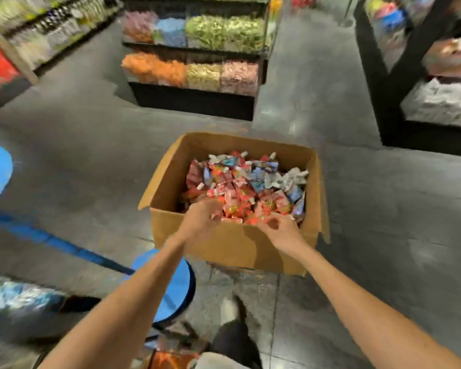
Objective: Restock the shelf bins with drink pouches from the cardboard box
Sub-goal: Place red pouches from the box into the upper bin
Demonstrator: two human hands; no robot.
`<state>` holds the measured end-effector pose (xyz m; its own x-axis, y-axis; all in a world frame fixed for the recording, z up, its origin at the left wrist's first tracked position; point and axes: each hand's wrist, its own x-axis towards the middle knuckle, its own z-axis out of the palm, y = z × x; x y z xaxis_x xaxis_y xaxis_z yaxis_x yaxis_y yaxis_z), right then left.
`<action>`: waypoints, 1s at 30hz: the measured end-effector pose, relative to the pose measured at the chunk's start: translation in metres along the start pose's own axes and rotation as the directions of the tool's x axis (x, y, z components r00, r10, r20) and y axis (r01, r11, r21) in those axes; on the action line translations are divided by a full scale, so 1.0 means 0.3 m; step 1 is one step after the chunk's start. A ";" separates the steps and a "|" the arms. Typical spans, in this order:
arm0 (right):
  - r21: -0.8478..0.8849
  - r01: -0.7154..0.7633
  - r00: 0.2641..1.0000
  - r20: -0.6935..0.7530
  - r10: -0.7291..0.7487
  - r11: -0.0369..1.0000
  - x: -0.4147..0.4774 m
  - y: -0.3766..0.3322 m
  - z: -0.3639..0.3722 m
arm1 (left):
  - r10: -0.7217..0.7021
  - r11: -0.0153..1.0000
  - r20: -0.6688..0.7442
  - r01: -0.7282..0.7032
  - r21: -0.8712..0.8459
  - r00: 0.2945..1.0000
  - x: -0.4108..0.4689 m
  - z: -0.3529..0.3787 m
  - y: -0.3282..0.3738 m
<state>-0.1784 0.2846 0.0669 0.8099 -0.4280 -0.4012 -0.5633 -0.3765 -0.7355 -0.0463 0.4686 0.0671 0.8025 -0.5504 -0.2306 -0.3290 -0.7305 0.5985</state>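
1. Standing on the grey floor (77, 169), the cardboard box (232, 243) is seen with its flaps open, just ahead of the person.
2. The box is filled nearly to the rim with drink pouches (250, 187), heaped loosely; red ones are massed at the near side, silver and blue ones toward the far and right sides.
3. The left hand (198, 222) is held over the near left corner of the box, its fingers (210, 206) curled downward onto the red pouches. A pouch edge is seen at the fingertips, but because of blur it cannot be told whether one is gripped.
4. The right hand (281, 231) is held over the near rim, toward the right, with the fingers loosely curled and the thumb brought close to the forefinger. Whether anything is pinched there cannot be told.
5. Both bare forearms are stretched forward from the bottom of the view, and the two hands are kept apart.
6. The shelf bins (197, 67) are seen well beyond the box, stacked in tiers and filled with orange, green, pink and blue goods, all blurred.
7. More filled shelving (437, 97) is seen at the far right, and another run (37, 35) at the far left.
8. A round blue stool (175, 286) is placed near the left forearm, partly covered by it.
9. A dark trouser leg (232, 342) is visible at the bottom, between the arms.
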 end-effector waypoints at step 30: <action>-0.494 -0.199 0.851 0.341 0.399 0.847 0.749 0.126 0.414 | -0.089 0.976 0.136 0.059 0.211 0.987 0.804 0.095 -0.531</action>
<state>0.0026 0.2762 -0.1189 0.5208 -0.2346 -0.8208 -0.7187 -0.6394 -0.2732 0.1854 0.4408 -0.1058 0.7536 -0.5326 -0.3852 -0.3784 -0.8307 0.4083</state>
